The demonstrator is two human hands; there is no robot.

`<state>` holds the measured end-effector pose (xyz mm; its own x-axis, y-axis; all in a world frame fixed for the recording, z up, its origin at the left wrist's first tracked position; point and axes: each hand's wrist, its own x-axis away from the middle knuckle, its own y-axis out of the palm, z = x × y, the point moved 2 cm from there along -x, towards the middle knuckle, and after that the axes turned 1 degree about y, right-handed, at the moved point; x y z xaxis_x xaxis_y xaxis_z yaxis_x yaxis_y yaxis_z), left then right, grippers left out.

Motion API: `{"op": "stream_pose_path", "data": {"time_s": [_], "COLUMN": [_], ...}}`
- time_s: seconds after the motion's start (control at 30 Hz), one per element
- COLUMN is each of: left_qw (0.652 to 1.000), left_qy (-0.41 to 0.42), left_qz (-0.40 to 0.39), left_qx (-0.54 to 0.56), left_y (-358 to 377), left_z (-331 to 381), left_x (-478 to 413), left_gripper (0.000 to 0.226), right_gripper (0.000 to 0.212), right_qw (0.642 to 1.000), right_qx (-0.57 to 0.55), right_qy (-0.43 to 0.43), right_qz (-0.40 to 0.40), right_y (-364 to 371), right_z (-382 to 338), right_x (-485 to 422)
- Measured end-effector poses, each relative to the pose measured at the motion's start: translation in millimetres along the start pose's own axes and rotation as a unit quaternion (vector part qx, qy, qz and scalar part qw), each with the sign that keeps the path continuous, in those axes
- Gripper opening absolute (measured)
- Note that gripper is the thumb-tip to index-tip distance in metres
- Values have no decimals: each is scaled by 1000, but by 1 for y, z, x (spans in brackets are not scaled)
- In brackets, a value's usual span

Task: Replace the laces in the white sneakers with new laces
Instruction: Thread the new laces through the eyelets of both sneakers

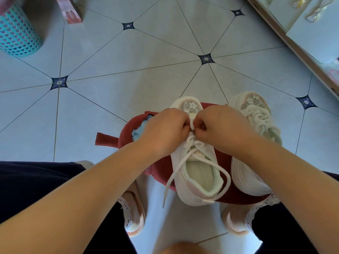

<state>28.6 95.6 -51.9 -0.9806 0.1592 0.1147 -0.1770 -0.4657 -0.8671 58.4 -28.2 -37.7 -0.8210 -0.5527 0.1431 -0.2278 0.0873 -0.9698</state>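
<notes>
Clutter rings our work spot: a turquoise perforated plastic basket (pixel 16 32) and a pink painted wooden leg (pixel 70 11) stand on the pale tiled floor (pixel 146 79) at the far left, and a slanted wooden ledge carrying white cards (pixel 295 47) runs along the far right. Close to us, a dark red fabric-covered round seat (pixel 225 162) bears a white mesh sneaker with a lace-patterned toe (pixel 198 180), heel towards us. A crumpled light blue cloth (pixel 141 132) lies at the seat's left, partly under our left wrist. The second white sneaker (pixel 256 125) sits just beside the first on the right, tilted; whether it rests on seat or floor we cannot tell. Our left hand (pixel 165 129) and right hand (pixel 222 125) meet over the first sneaker's front eyelets, the fingers of both curled and pinching the flat white shoelace (pixel 194 143), whose loose ends trail back towards the heel. Our knuckles cover the eyelets beneath, so the lace's path there is hidden. Our right forearm hides the second sneaker's heel, and our pink slippers (pixel 134 215) show only partly beneath dark trouser legs.
</notes>
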Motion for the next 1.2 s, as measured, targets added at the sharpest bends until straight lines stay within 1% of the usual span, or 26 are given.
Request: {"op": "stream_pose_path", "data": {"time_s": [0.1, 0.17, 0.27, 0.33, 0.43, 0.5, 0.6, 0.67, 0.73, 0.8, 0.87, 0.97, 1.07, 1.13, 1.2], "left_qw": [1000, 1000, 997, 993, 980, 979, 987, 988, 979, 970, 978, 993, 998, 999, 999], "left_qy": [5, 3, -12, -22, -20, -10, -22, -46, -84, -113, -92, -61, -35, -14, 4], "left_qz": [-5, 6, 50, 62, 97, 103, 59, 38, 19, 7, 1, -20, -46, -48, -29], "left_qx": [11, 29, 56, 102, 171, 177, 147, 144, 186, 215, 187, 94, 13, -7, 17], "left_y": [0, 0, -1, 0, 1, 1, 1, -1, -1, -2, -4, -8, -10, -10, -10], "left_z": [0, -1, -9, -13, -10, -7, -3, -2, -4, -4, -1, 6, 8, 7, 5], "left_x": [1, 1, 5, 10, 12, 8, -1, -5, -9, -9, -9, -11, -13, -12, -8], "left_gripper": [24, 24, 19, 16, 9, 8, 12, 12, 8, 13, 10, 18, 22, 22, 20], "right_gripper": [19, 12, 5, 9, 16, 13, 6, 6, 0, 10, 13, 14, 20, 23, 21], "right_qw": [1000, 998, 986, 973, 965, 968, 967, 967, 968, 969, 972, 982, 996, 999, 997], "right_qx": [-21, -62, -146, -207, -243, -232, -236, -234, -235, -225, -212, -171, -73, -28, -37], "right_qy": [-5, 3, 57, 87, 83, 77, 83, 83, 84, 91, 96, 76, 40, 22, 15], "right_qz": [5, 20, 47, 56, 53, 49, 56, 48, 41, 43, 43, 30, 18, 28, 59], "right_y": [4, 4, 1, 0, 3, 6, 5, 4, 4, 4, 5, 3, 1, 0, 1], "right_z": [4, 8, 21, 28, 24, 19, 18, 19, 19, 18, 18, 15, 9, 9, 10], "right_x": [2, 5, 12, 19, 23, 22, 19, 17, 14, 11, 9, 8, 5, 4, 7]}}
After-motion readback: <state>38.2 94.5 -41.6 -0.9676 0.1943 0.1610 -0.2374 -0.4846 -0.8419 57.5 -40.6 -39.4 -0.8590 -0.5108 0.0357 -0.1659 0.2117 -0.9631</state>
